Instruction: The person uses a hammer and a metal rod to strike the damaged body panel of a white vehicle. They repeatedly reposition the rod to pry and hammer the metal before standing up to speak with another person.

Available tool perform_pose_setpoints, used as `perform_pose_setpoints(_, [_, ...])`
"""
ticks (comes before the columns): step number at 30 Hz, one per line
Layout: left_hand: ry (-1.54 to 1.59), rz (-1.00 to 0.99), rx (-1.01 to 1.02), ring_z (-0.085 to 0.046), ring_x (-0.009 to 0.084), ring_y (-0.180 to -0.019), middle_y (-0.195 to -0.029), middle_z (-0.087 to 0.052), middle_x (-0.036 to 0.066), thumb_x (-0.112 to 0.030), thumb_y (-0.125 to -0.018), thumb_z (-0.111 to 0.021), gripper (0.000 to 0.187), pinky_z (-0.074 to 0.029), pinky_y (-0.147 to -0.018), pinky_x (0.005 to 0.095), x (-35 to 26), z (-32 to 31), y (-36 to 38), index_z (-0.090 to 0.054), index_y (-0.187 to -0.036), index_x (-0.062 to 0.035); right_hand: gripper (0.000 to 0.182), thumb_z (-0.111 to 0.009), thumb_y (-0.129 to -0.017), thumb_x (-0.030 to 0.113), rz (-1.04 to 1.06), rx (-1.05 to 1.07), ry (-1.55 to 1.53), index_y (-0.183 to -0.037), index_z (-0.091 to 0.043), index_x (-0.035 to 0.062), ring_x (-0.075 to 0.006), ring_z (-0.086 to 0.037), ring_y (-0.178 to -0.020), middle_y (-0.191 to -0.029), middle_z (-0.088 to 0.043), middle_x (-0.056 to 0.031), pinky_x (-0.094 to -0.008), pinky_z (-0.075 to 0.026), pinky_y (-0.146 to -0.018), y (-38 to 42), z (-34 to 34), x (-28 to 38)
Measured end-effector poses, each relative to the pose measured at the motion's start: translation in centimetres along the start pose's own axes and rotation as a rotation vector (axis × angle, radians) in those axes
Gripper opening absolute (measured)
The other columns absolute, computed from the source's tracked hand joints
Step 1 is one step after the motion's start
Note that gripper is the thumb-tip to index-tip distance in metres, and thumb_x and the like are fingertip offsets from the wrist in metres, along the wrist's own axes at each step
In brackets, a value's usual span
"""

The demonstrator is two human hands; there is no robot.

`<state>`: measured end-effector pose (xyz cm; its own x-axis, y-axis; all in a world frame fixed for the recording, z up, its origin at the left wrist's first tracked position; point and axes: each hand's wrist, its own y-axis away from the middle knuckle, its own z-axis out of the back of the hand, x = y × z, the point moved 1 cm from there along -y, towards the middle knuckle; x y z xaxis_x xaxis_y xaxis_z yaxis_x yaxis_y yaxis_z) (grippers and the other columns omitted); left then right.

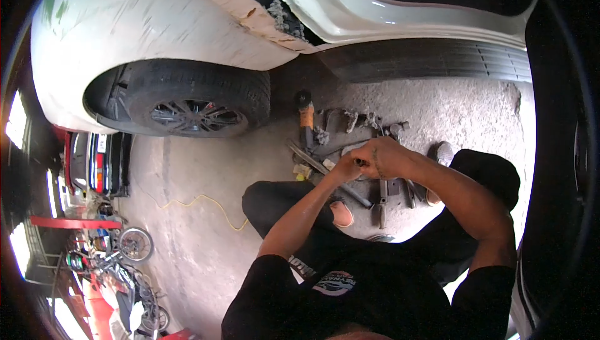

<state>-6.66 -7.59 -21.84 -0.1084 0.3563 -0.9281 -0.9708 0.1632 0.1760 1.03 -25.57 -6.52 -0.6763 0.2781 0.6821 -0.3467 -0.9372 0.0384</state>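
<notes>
My left hand (345, 168) and my right hand (386, 157) meet in front of my knees, fingers closed. A small dark, round-ended thing (359, 162) shows between them; its kind is not clear. Just beyond the fingers is a pale grey, flat piece (355, 147), partly hidden by them. On the floor below lie long metal bars (350, 191) and a tool with a handle (382, 212). An orange and black power tool, like an angle grinder (306, 118), rests farther out to the left.
A white car with a scraped, cut-open panel (275, 27) stands ahead, its wheel (197, 112) at left. A black side step (431, 60) runs along the right. A yellow cord (203, 197) crosses the floor. Motorcycles (134, 271) and a dark car (97, 162) stand far left.
</notes>
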Motion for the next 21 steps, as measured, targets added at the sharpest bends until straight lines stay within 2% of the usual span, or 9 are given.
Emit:
perform_pose_setpoints(2, [0.060, 0.341, 0.065, -0.067, 0.0163, -0.098, -0.102, -0.073, 0.013, -0.016, -0.087, -0.070, 0.029, -0.052, -0.083, 0.0346, -3.5, 0.2, 0.6, -0.066, -0.113, -0.0043, 0.034, -0.068, -0.080, 0.024, 0.010, -0.009, -0.035, -0.111, -0.069, 0.0091, -0.0401, -0.069, -0.084, -0.091, -0.072, -0.0203, -0.0487, -0.055, -0.076, 0.1, 0.2, 0.2])
perform_pose_setpoints(5, [-0.189, 0.204, 0.049, -0.070, 0.0265, -0.095, -0.101, -0.073, 0.017, -0.022, -0.090, -0.067, 0.029, -0.054, -0.083, 0.0391, 1.7, -0.4, -0.8, -0.066, -0.114, -0.0050, 0.037, -0.066, -0.080, 0.024, 0.026, -0.058, -0.025, -0.113, -0.070, 0.0096, -0.0398, -0.069, -0.084, -0.089, -0.071, -0.0208, -0.0484, -0.055, -0.077, 0.1, 0.4, 0.3])
perform_pose_setpoints(8, [-0.247, -0.046, -0.053, -0.069, 0.0371, -0.094, -0.100, -0.072, 0.020, -0.029, -0.092, -0.065, 0.037, -0.053, -0.081, 0.0457, -3.4, 0.3, 0.9, -0.062, -0.122, -0.0065, 0.035, -0.065, -0.080, 0.025, -0.006, -0.060, -0.022, -0.110, -0.070, 0.0081, -0.0402, -0.069, -0.085, -0.089, -0.071, -0.0217, -0.0495, -0.054, -0.078, 0.0, 0.8, 0.0])
perform_pose_setpoints(12, [-0.305, 0.131, -0.015, -0.068, 0.0409, -0.093, -0.098, -0.071, 0.020, -0.032, -0.091, -0.068, 0.046, -0.052, -0.079, 0.0502, -5.6, 1.0, 0.6, -0.057, -0.129, -0.0083, 0.037, -0.065, -0.080, 0.024, -0.175, 0.069, 0.061, -0.112, -0.067, 0.0063, -0.0406, -0.068, -0.086, -0.089, -0.070, -0.0220, -0.0502, -0.052, -0.079, 0.1, 2.6, -0.5])
perform_pose_setpoints(14, [-0.376, 0.058, -0.049, -0.068, 0.0396, -0.091, -0.096, -0.071, 0.020, -0.034, -0.091, -0.068, 0.053, -0.051, -0.076, 0.0504, -4.2, 0.8, 0.2, -0.051, -0.135, -0.0086, 0.025, -0.065, -0.082, 0.016, -0.118, -0.208, 0.038, -0.103, -0.062, 0.0025, -0.0339, -0.064, -0.065, -0.071, -0.063, -0.0178, -0.0434, -0.049, -0.063, 0.3, 2.4, -2.5])
perform_pose_setpoints(15, [-0.356, 0.031, -0.071, -0.068, 0.0402, -0.091, -0.095, -0.071, 0.020, -0.033, -0.092, -0.068, 0.050, -0.050, -0.076, 0.0511, -3.5, 0.8, 0.3, -0.054, -0.132, -0.0065, 0.025, -0.064, -0.085, 0.014, -0.199, -0.181, 0.034, -0.105, -0.060, 0.0000, -0.0296, -0.060, -0.062, -0.069, -0.061, -0.0162, -0.0406, -0.048, -0.061, 0.4, 3.2, -2.2])
perform_pose_setpoints(18, [-0.386, 0.101, -0.039, -0.068, 0.0404, -0.091, -0.094, -0.070, 0.020, -0.032, -0.091, -0.068, 0.049, -0.051, -0.078, 0.0508, -6.4, 2.1, 1.0, -0.054, -0.130, -0.0053, 0.024, -0.063, -0.087, 0.014, -0.184, -0.325, -0.017, -0.104, -0.059, -0.0017, -0.0266, -0.057, -0.059, -0.069, -0.059, -0.0163, -0.0382, -0.046, -0.060, 0.5, 2.6, -4.4])
perform_pose_setpoints(19, [-0.350, 0.041, -0.106, -0.067, 0.0405, -0.092, -0.093, -0.070, 0.019, -0.030, -0.091, -0.068, 0.044, -0.051, -0.080, 0.0501, -7.4, 2.5, 1.6, -0.058, -0.126, -0.0048, 0.026, -0.063, -0.089, 0.018, -0.304, -0.258, -0.002, -0.106, -0.059, -0.0010, -0.0358, -0.069, -0.075, -0.082, -0.068, -0.0216, -0.0419, -0.052, -0.069, 0.3, 2.9, -4.1])
perform_pose_setpoints(21, [-0.334, 0.005, -0.156, -0.067, 0.0404, -0.092, -0.094, -0.070, 0.019, -0.029, -0.091, -0.067, 0.039, -0.051, -0.081, 0.0495, -7.7, 3.0, 1.4, -0.061, -0.121, -0.0043, 0.025, -0.063, -0.089, 0.019, -0.294, -0.255, -0.011, -0.105, -0.058, -0.0009, -0.0327, -0.068, -0.072, -0.080, -0.067, -0.0204, -0.0409, -0.051, -0.068, 0.1, 2.7, -3.8])
